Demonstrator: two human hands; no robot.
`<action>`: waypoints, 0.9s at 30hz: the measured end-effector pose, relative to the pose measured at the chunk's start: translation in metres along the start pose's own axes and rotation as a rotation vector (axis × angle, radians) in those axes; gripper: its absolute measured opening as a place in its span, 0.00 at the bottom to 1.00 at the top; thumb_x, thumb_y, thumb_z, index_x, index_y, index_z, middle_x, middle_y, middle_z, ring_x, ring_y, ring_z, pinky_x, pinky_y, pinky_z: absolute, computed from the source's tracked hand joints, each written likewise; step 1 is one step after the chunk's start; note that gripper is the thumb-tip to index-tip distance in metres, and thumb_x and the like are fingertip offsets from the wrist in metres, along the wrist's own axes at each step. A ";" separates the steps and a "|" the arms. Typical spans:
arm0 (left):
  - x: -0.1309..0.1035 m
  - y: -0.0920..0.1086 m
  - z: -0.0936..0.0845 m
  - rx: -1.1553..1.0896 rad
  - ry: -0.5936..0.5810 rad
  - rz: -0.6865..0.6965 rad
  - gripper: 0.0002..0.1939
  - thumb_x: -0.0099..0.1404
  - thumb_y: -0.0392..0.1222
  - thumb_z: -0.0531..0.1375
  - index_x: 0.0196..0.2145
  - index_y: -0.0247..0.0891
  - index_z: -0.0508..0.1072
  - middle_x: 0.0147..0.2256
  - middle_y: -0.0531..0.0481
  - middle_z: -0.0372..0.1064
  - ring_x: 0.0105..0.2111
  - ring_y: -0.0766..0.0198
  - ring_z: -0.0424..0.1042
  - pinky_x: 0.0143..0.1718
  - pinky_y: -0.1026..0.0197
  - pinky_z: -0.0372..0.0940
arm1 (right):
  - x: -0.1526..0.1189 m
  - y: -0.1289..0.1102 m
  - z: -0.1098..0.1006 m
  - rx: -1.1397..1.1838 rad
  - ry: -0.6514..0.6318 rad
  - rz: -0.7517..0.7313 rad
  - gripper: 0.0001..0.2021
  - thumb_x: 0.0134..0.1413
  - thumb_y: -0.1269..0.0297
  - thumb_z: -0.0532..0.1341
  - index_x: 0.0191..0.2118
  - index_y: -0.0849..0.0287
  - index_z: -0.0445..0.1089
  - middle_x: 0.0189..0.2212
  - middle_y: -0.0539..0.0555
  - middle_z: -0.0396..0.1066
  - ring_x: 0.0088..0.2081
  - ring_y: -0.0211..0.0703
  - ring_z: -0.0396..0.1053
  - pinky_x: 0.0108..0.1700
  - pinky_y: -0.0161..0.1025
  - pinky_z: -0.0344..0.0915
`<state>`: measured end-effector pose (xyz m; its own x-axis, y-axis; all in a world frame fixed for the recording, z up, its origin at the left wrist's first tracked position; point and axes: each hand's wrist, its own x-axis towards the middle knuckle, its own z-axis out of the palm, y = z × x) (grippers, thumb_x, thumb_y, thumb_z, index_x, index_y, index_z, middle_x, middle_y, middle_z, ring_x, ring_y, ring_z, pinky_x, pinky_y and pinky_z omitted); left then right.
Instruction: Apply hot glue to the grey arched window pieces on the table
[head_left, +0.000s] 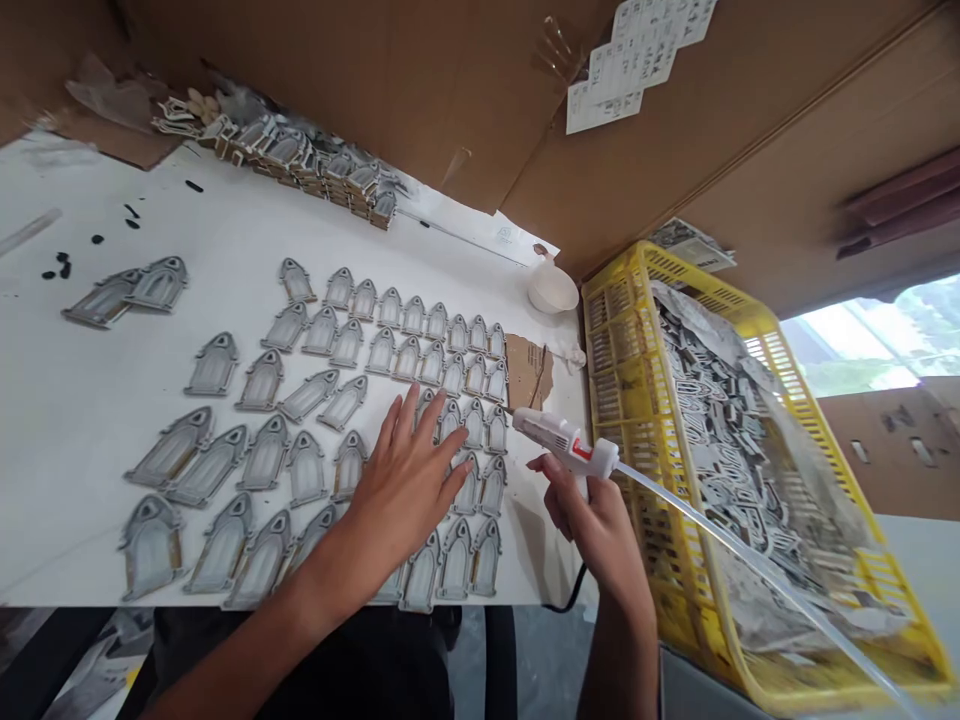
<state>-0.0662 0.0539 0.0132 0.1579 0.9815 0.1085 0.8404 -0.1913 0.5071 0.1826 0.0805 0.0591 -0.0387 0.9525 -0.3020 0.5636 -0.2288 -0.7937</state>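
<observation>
My right hand (pixel 589 515) is wrapped round the handle of a white hot glue gun (pixel 551 435), its nozzle pointing left at the arch-shaped pieces. A long clear glue stick (pixel 720 535) runs out of the gun's back end. Fingers spread, my left hand (pixel 412 465) lies over the middle rows of small grey arched window frames (pixel 455 560) and hides some of them. The frames are laid out in several rows on the white table (pixel 60 440). Whether the left fingertips press on a frame I cannot tell.
A yellow plastic crate (pixel 645 400) full of grey pieces (pixel 712 410) stands at the right. Stacked frames (pixel 300 155) line the cardboard wall (pixel 360 70) at the back. A white bowl (pixel 553 288) and a torn cardboard scrap (pixel 526 370) lie near the crate.
</observation>
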 end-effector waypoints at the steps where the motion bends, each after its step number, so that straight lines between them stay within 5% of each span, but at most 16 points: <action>1: 0.001 0.000 0.000 -0.001 -0.008 0.005 0.18 0.84 0.48 0.58 0.63 0.40 0.81 0.78 0.32 0.59 0.81 0.25 0.46 0.76 0.19 0.56 | 0.000 0.004 0.001 0.025 0.015 0.007 0.34 0.69 0.28 0.62 0.43 0.61 0.80 0.17 0.44 0.59 0.20 0.37 0.54 0.25 0.37 0.52; 14: 0.019 0.003 -0.002 0.049 -0.037 0.036 0.15 0.82 0.43 0.60 0.59 0.43 0.83 0.76 0.35 0.61 0.80 0.26 0.48 0.75 0.21 0.58 | -0.001 0.051 0.027 0.310 0.232 0.074 0.33 0.64 0.28 0.67 0.44 0.60 0.82 0.20 0.44 0.59 0.21 0.37 0.55 0.23 0.36 0.52; 27: 0.028 0.000 -0.007 0.007 -0.136 -0.005 0.14 0.83 0.49 0.60 0.58 0.47 0.82 0.78 0.39 0.56 0.81 0.26 0.43 0.73 0.19 0.61 | -0.001 0.064 0.030 0.272 0.227 0.089 0.29 0.69 0.35 0.66 0.50 0.61 0.84 0.22 0.46 0.66 0.24 0.42 0.62 0.29 0.39 0.61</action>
<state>-0.0659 0.0815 0.0222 0.2219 0.9750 -0.0113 0.8449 -0.1865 0.5013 0.1939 0.0582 -0.0076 0.2025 0.9396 -0.2758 0.3151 -0.3292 -0.8901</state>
